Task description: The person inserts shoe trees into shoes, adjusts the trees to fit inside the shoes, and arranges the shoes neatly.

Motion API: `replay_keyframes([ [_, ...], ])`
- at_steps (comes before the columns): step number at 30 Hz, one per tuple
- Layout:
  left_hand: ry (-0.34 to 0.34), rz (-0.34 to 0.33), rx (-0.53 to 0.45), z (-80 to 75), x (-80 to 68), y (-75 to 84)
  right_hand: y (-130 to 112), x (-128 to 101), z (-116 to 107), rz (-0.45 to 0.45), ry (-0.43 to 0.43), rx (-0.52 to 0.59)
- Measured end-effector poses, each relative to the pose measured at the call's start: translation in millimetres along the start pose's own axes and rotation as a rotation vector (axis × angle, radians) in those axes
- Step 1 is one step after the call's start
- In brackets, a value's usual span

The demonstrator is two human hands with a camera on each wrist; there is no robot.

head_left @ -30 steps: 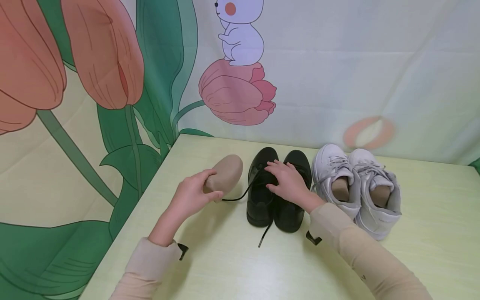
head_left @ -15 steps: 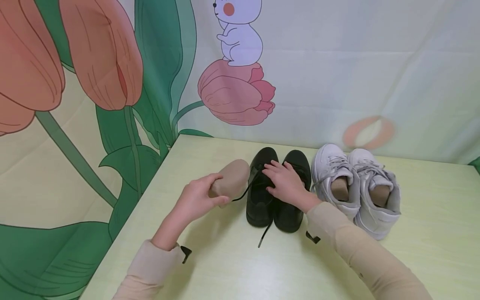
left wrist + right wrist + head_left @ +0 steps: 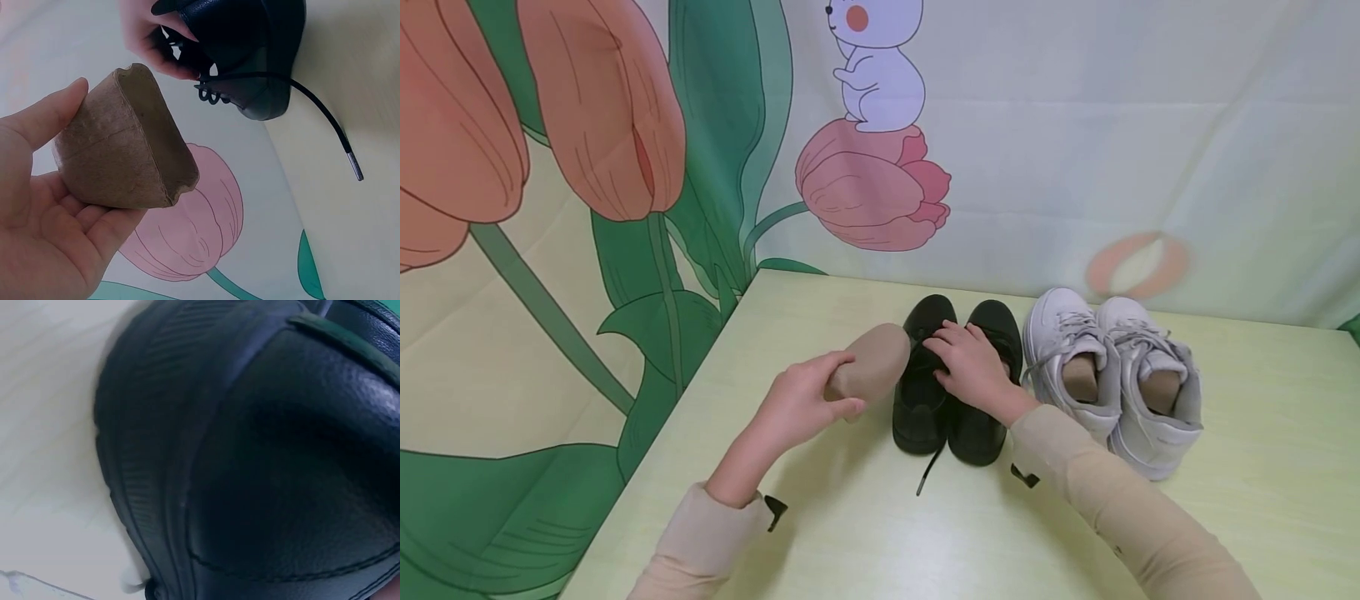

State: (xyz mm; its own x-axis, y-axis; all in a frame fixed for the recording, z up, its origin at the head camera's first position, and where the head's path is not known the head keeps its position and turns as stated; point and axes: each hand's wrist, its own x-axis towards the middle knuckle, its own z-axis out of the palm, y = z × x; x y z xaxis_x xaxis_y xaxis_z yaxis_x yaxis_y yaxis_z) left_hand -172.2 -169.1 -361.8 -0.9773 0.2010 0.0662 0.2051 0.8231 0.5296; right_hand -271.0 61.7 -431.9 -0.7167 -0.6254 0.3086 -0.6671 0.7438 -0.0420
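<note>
My left hand [image 3: 797,404] grips a brown moulded-pulp shoe insert [image 3: 872,362], thumb on one side and fingers on the other. Held above the table, the insert has its rounded end at the left black shoe [image 3: 919,421]. In the left wrist view the insert [image 3: 112,150] shows its hollow underside. My right hand [image 3: 973,362] reaches across the right black shoe [image 3: 985,433] and holds the left one at its tongue and laces, as the left wrist view shows. A loose black lace [image 3: 312,100] trails from that shoe. Black leather and sole [image 3: 300,475] fill the right wrist view.
Two white lace-up shoes [image 3: 1071,333] stand right of the black pair, each with a brown insert [image 3: 1080,377] inside. All rest on a pale table [image 3: 865,542]. Behind it hangs a printed cloth [image 3: 1037,167] with tulips.
My left hand has carried the shoe insert rightward and slightly nearer me, up to the left black shoe. My right hand has barely shifted, and the shoes have stayed in place.
</note>
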Motion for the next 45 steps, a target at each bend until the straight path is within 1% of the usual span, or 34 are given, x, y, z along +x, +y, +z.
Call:
replay_keyframes([
  [5,-0.018,-0.012,-0.001,1.1,-1.1,3.5,1.7,0.3,4.2,-0.018,0.069,-0.020],
  [13,-0.021,-0.008,0.010,0.3,-2.3,7.8,3.4,3.7,10.0,-0.022,0.095,-0.061],
  [17,-0.027,-0.004,-0.001,-0.6,-3.2,9.2,3.6,4.6,11.9,-0.030,0.136,-0.081],
  [21,-0.034,-0.005,-0.021,-1.5,-4.1,10.6,4.0,5.2,13.2,-0.042,0.197,-0.072],
  [24,-0.042,-0.004,-0.027,-1.9,-4.3,11.6,4.1,6.0,13.7,-0.051,0.227,-0.056],
  [36,-0.090,-0.009,-0.040,-0.1,-5.0,16.1,4.8,6.9,12.0,-0.054,0.265,-0.028],
  [45,-0.118,0.002,-0.025,1.4,-6.2,20.8,4.9,7.6,10.8,-0.040,0.263,0.017],
])
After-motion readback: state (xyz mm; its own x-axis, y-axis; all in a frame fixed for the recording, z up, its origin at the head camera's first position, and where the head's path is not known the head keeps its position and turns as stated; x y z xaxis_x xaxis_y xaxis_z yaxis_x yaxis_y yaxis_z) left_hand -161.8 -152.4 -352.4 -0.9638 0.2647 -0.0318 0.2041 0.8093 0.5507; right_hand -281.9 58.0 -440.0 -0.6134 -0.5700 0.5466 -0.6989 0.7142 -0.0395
